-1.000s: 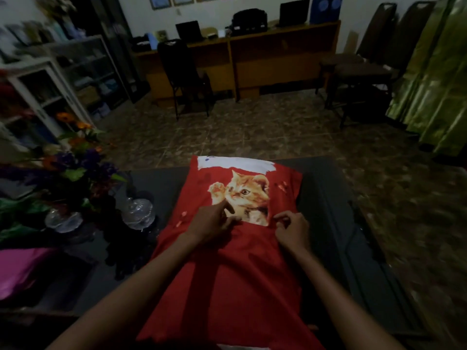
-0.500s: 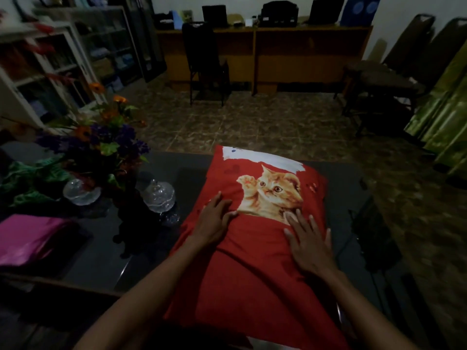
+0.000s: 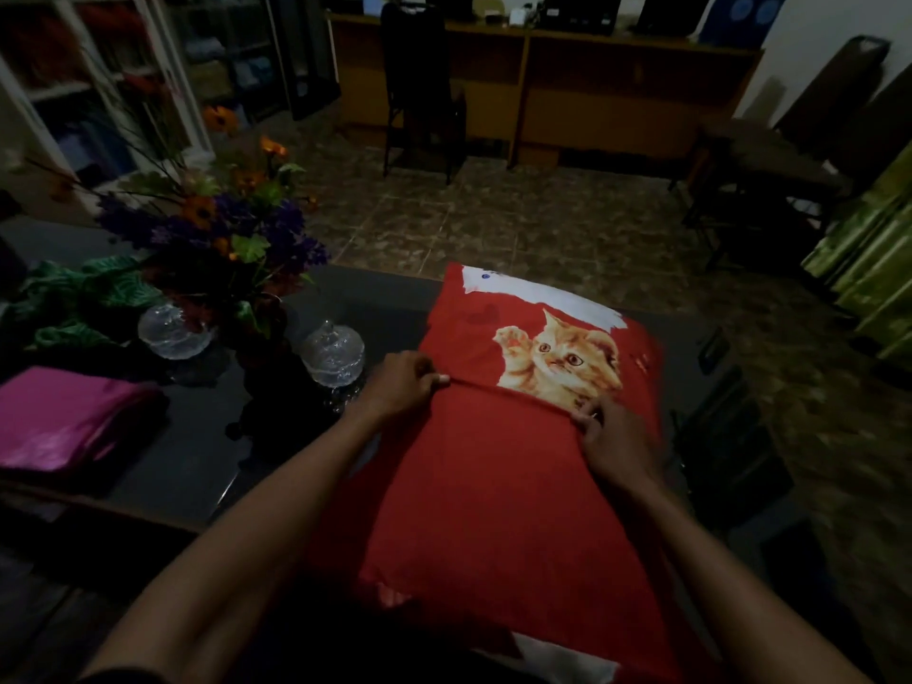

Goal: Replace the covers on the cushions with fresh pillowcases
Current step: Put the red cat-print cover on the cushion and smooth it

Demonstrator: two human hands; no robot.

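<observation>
A cushion with a red cover printed with an orange kitten (image 3: pixel 552 333) lies on the dark table (image 3: pixel 197 461) in front of me. A plain red pillowcase (image 3: pixel 503 496) covers its near part, and its open edge runs across the cushion just below the kitten. My left hand (image 3: pixel 402 382) pinches that edge at the left side. My right hand (image 3: pixel 609 431) pinches the same edge at the right side. The edge is stretched taut between the two hands.
A vase of orange and purple flowers (image 3: pixel 222 224) and two glass lidded bowls (image 3: pixel 333 353) stand left of the cushion. Folded magenta fabric (image 3: pixel 64 417) lies at the table's left. A wooden desk and black chair (image 3: pixel 419 86) stand across the tiled floor; green curtains (image 3: pixel 868 269) hang at right.
Half a second ago both hands lay flat on the red pillowcase. Now both pinch its open edge, farther apart, and the edge is pulled taut below the kitten.
</observation>
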